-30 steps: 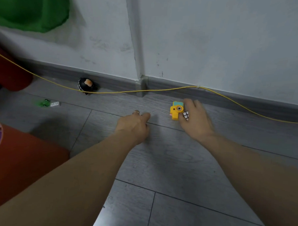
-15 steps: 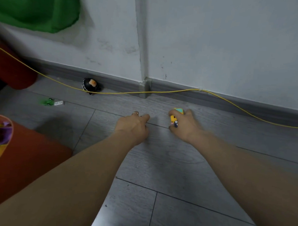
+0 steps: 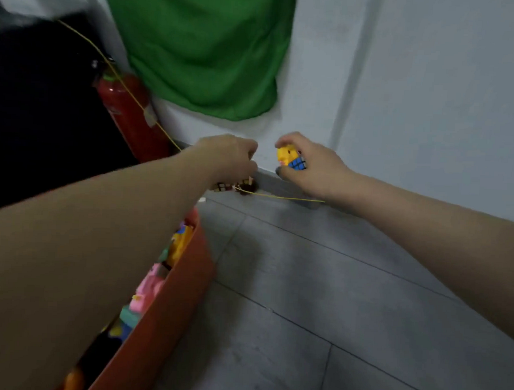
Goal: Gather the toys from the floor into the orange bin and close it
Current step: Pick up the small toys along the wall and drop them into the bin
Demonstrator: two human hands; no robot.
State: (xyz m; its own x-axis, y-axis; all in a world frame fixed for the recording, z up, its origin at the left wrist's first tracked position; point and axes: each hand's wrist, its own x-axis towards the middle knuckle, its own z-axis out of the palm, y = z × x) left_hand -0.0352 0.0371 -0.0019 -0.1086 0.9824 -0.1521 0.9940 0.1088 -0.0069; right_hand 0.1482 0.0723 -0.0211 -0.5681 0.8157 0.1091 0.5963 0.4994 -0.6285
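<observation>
My right hand (image 3: 315, 171) is raised above the floor and grips a yellow toy (image 3: 284, 154) together with a small blue puzzle cube (image 3: 298, 164). My left hand (image 3: 228, 158) is curled, and a brown checkered cube (image 3: 222, 187) shows just under its fingers, seemingly held. The orange bin (image 3: 172, 294) stands open at lower left, under my left forearm, with several colourful toys (image 3: 148, 290) inside. A small black toy (image 3: 245, 191) lies on the floor by the baseboard, partly hidden behind my left hand.
A red fire extinguisher (image 3: 127, 112) leans in the corner at left. A green cloth (image 3: 203, 45) hangs on the white wall. A yellow cable (image 3: 282, 197) runs along the baseboard. Grey plank floor (image 3: 319, 300) stretches to the right of the bin.
My right hand lifted the yellow toy and blue cube off the floor. Both hands rose and the view swung left, bringing the orange bin under my left arm.
</observation>
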